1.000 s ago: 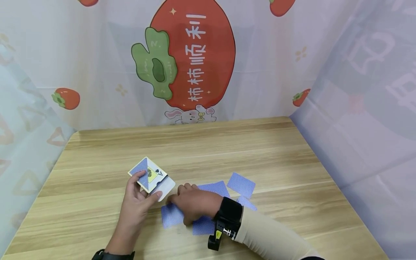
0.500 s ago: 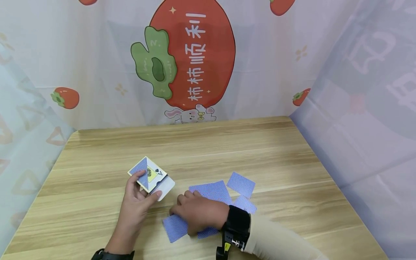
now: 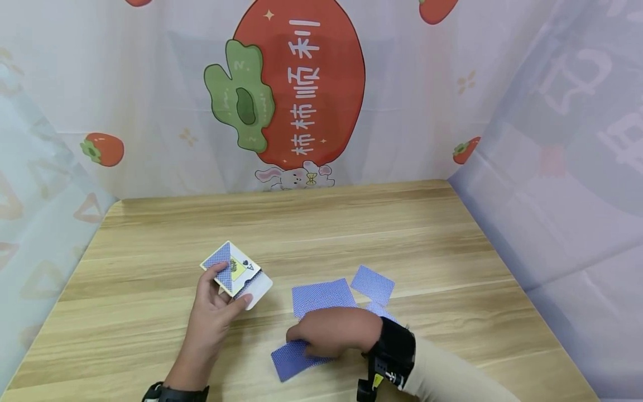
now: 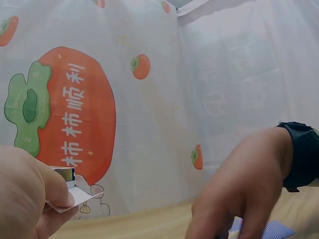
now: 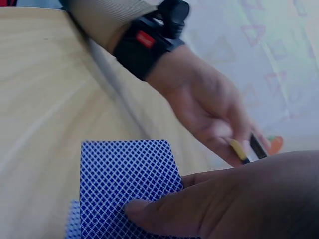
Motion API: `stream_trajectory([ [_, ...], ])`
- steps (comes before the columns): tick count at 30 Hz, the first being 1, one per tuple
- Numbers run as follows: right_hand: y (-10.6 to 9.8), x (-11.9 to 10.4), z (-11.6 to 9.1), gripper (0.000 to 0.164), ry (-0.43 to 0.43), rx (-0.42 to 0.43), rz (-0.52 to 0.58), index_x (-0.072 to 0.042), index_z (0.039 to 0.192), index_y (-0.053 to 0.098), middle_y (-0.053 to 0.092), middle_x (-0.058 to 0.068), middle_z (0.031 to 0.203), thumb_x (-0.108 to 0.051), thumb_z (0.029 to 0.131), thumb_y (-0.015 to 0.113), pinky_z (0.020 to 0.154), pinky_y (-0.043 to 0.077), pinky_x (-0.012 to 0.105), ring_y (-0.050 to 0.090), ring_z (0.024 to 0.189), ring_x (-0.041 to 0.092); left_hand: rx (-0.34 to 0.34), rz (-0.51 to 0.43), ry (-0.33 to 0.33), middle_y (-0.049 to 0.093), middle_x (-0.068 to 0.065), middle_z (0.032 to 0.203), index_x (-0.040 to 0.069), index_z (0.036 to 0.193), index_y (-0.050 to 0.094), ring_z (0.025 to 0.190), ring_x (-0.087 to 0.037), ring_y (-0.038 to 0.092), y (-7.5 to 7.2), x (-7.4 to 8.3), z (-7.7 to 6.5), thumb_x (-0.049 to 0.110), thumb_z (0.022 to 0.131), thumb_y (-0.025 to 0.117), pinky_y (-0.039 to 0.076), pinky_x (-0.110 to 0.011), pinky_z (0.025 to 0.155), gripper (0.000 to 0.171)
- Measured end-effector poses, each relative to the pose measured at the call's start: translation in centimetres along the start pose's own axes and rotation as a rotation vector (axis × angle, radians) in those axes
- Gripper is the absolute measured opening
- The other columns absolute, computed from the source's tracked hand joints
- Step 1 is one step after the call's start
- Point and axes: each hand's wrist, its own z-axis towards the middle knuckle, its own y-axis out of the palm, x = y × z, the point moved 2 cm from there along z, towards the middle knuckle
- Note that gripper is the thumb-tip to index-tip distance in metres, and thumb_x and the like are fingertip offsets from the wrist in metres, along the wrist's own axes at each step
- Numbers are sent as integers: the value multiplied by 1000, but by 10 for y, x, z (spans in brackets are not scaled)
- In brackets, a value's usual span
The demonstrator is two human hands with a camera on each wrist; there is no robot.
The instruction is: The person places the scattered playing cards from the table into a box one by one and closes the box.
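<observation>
My left hand (image 3: pixel 213 312) holds a playing-card box (image 3: pixel 238 269) up on the left, fingers and thumb around it. The box has a blue-patterned corner, a spade and an "A", and its white flap (image 3: pixel 257 288) sticks out. My right hand (image 3: pixel 334 332) is low over the loose cards, pinching a blue-backed playing card (image 3: pixel 288 362). In the right wrist view, the thumb (image 5: pixel 159 214) presses on the back of that card (image 5: pixel 122 169), and a finger shows behind its edge. Part of another card (image 5: pixel 73 224) lies beneath it.
More blue-backed cards (image 3: pixel 324 296) lie face down beyond my right hand, some overlapping. A separate card (image 3: pixel 373 285) sits farther to the right, with one more (image 3: pixel 383 310) partly hidden by the wrist. The wooden table (image 3: pixel 281 223) meets a printed curtain (image 3: pixel 402 111) at the back.
My right hand has moved right and nearer to me, drawing the card with it toward the other cards. The left hand and the box have stayed nearly still.
</observation>
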Motion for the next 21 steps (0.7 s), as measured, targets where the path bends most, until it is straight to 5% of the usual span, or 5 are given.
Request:
stream_trajectory([
  [6, -23, 16, -14, 20, -54, 77, 127, -20, 121, 67, 63, -15, 98, -19, 102, 61, 73, 49, 14, 55, 82, -2, -3, -4, -13, 27, -9, 146, 14, 149, 27, 121, -8, 56, 3, 0, 0, -25, 79, 64, 56, -20, 91, 88],
  [14, -40, 28, -18, 15, -215, 151, 698, -16, 119, 61, 64, -5, 76, -20, 105, 56, 52, 51, 27, 60, 59, 8, -19, -35, 30, 29, -10, 144, 12, 149, 27, 120, -9, 57, 3, 0, -1, -26, 78, 64, 55, -20, 91, 88],
  [21, -34, 35, -6, 25, -140, 170, 948, -16, 128, 61, 56, -2, 62, -27, 106, 55, 45, 42, 25, 49, 49, 10, -33, -20, 41, 29, -11, 145, 12, 149, 27, 119, -9, 58, 4, -1, -3, -25, 80, 64, 56, -20, 90, 86],
])
